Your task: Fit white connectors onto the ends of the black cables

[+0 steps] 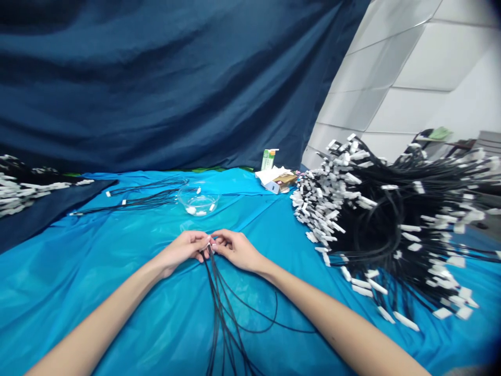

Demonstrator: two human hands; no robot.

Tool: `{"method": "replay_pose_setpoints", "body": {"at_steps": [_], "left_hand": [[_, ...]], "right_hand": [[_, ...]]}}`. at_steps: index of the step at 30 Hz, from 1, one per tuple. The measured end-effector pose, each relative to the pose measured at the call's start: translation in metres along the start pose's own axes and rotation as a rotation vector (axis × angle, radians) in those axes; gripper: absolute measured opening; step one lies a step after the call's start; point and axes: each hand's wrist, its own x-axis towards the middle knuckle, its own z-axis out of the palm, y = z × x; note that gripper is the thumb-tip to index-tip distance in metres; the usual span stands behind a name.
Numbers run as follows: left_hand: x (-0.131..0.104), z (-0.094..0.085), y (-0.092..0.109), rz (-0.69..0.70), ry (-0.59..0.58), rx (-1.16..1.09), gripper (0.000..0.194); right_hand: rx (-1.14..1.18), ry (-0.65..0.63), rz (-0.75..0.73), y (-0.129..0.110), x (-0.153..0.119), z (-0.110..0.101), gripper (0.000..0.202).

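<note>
Several thin black cables (219,308) run from between my fingertips down toward the near edge of the view. My left hand (188,249) is closed in a pinch on the upper ends of these cables. Close against it, my right hand (231,246) pinches at the same spot, where a small white piece shows between the fingertips. The fingers partly hide the cable ends. Just beyond my hands stands a clear plastic bowl (198,201) with a few small white pieces inside.
A large heap of black cables with white connectors (364,219) fills the right side. Another cable pile (23,190) lies far left on dark cloth. Loose black cables (144,198) lie left of the bowl. A small carton (268,159) and an open box (284,181) stand behind on the blue sheet (117,292).
</note>
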Motion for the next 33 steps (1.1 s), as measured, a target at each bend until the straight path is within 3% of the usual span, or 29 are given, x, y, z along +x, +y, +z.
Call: {"method": "replay_pose_setpoints", "body": {"at_steps": [9, 15, 20, 25, 33], "left_hand": [[-0.004, 0.0, 0.004, -0.015, -0.004, -0.07, 0.054], [-0.004, 0.0, 0.003, -0.015, 0.003, -0.056, 0.054], [-0.003, 0.0, 0.002, -0.022, 0.005, -0.051, 0.054], [-0.001, -0.002, 0.001, -0.028, -0.005, -0.034, 0.052], [0.001, 0.0, -0.001, 0.003, 0.014, -0.008, 0.05]], "right_hand": [[0.074, 0.089, 0.136, 0.005, -0.001, -0.001, 0.021], [0.071, 0.087, 0.103, 0.005, -0.001, 0.0, 0.02], [0.311, 0.131, 0.142, 0.004, 0.0, 0.003, 0.029], [0.688, 0.325, 0.329, -0.006, 0.004, 0.002, 0.03], [0.734, 0.315, 0.341, -0.007, 0.007, 0.005, 0.031]]}}
